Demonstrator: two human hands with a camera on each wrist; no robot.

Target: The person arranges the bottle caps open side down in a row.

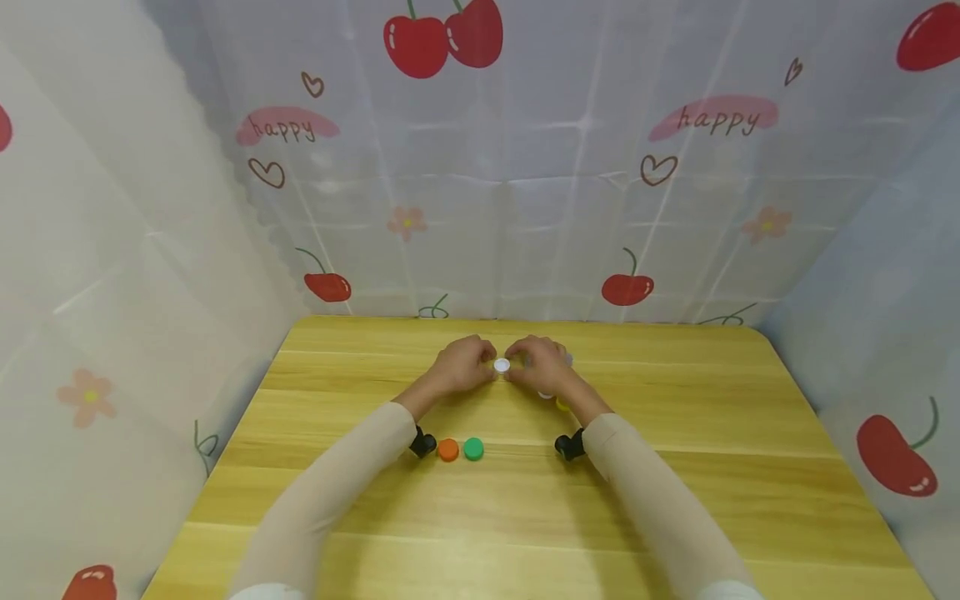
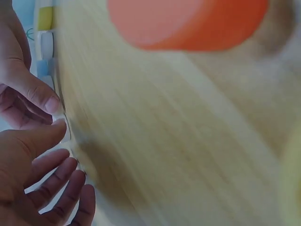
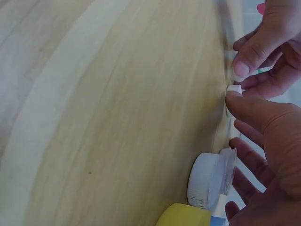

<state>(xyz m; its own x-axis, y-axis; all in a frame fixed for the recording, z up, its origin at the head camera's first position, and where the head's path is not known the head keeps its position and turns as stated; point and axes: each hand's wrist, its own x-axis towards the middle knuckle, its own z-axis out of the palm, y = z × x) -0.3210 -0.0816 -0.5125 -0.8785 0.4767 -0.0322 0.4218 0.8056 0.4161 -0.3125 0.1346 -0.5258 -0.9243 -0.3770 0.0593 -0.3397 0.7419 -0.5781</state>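
A small container with a white cap point(image 1: 502, 365) stands on the wooden table between both hands. My left hand point(image 1: 467, 364) is at its left side, thumb and forefinger bent about it. From the other side my right hand point(image 1: 542, 363) holds it, with the right thumb point(image 3: 244, 107) against the white cap point(image 3: 233, 88). In the left wrist view the other fingers point(image 2: 66, 188) of the left hand are spread apart. Fingers partly hide the container's body. Close by the right hand sit a white-lidded clear jar point(image 3: 204, 181) and a yellow lid point(image 3: 183, 216).
An orange lid point(image 1: 447, 450) and a green lid point(image 1: 473, 449) lie side by side nearer the body, between the forearms. The yellow lid point(image 1: 563, 404) and a white lid point(image 1: 545, 394) show partly under the right wrist. A printed curtain point(image 1: 525, 250) hangs behind the table point(image 1: 480, 525).
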